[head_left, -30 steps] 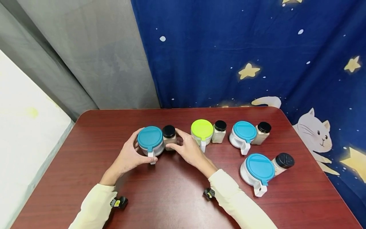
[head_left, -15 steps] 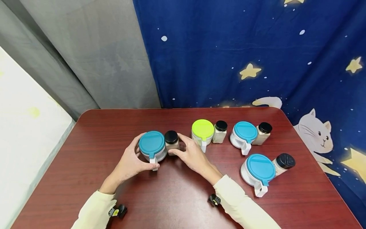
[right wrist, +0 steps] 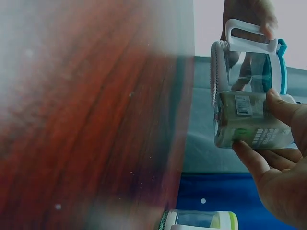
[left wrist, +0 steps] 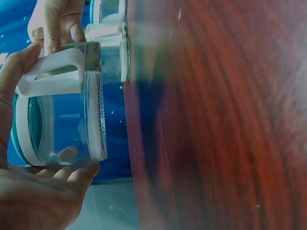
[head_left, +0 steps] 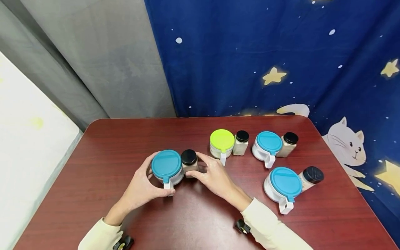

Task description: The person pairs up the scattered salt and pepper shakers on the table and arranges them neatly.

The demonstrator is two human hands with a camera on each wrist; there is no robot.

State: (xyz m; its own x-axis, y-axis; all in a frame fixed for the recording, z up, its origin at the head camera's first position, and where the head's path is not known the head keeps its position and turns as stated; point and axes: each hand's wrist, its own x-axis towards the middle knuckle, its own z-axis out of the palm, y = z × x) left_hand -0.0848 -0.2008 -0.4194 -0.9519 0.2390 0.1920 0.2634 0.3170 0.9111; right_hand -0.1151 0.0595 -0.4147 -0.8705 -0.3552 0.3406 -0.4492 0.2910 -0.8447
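Note:
My left hand grips a clear jar with a blue lid, its thumb at the white handle and its fingers round the far side. Close beside that jar is a square seasoning bottle with a black cap, which my right hand holds between thumb and fingers. Both wrist views show a gap between the table and the bases of the jar and bottle, so they are off the surface. The bottle's contents look pale brown; its label is too blurred to read.
To the right stand a green-lidded jar beside a black-capped bottle, a blue-lidded jar beside another bottle, and nearer, a third blue-lidded jar beside a round shaker. The red-brown table meets curtains behind.
Both hands have moved toward the person, carrying the blue-lidded jar and the seasoning bottle side by side. The containers at the right have stayed in place.

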